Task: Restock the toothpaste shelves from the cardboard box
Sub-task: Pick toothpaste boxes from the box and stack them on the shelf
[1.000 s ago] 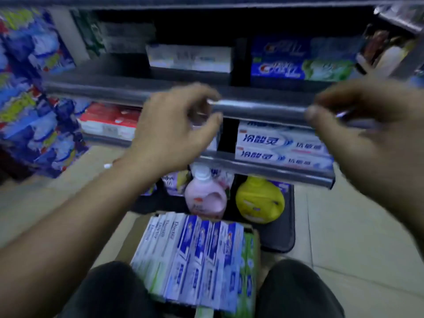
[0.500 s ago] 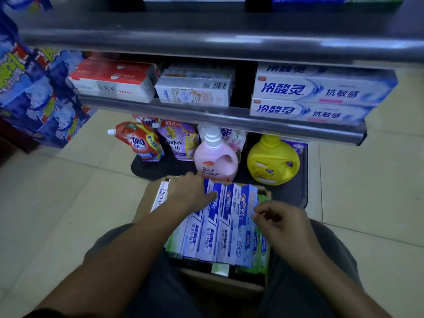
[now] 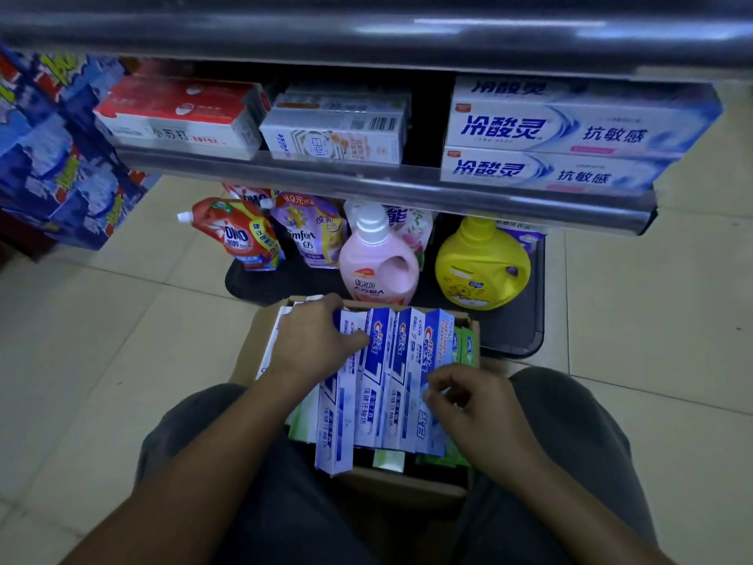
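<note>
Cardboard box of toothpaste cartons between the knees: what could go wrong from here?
1. One blue-and-white toothpaste carton juts past the others toward the person; it might slide out as the left hand presses the row.
2. The brown cardboard box sits close to the pink detergent bottle; nudging it forward might tip the bottle.

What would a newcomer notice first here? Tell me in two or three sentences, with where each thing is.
The eye lands first on the cardboard box between the person's knees, packed with blue and white Crest toothpaste cartons, with the left hand pressed on them and the right hand at their right edge. Next come the yellow detergent jug and pink detergent bottle on the floor tray behind. Above right, two big white and blue toothpaste cartons fill the shelf.
</note>
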Available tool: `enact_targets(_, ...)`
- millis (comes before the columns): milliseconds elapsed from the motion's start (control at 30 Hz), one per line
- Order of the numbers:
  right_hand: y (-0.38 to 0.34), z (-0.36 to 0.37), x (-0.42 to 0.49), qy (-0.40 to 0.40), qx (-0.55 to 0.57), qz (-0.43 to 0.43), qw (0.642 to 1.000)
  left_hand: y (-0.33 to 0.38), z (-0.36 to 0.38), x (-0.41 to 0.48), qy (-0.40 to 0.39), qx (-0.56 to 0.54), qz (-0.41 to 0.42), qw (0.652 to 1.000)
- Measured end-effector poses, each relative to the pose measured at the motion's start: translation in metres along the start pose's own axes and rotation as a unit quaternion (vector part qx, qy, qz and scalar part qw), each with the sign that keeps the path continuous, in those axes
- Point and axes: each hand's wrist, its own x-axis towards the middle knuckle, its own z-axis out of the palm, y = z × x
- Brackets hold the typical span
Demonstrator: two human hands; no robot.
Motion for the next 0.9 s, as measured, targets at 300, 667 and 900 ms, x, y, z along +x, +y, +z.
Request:
enact_targets(300,-0.013,0.031,-0.021,0.0,0.113,-0.065,0.991,0.012,-0.023,0.021,0.018,-0.442,-0.193,0.876)
enact_targets(667,0.022,-0.026,-0.008,0.235,0.278,0.052,0.93,0.009,-0.007,0.047,-0.272,-0.048,0.094,0.957)
enact_targets(900,0.031,-0.035,-0.014,0.246,0.279,0.04,0.927,0.02,0.012,0.068,-0.366,0.118,0.19,0.904)
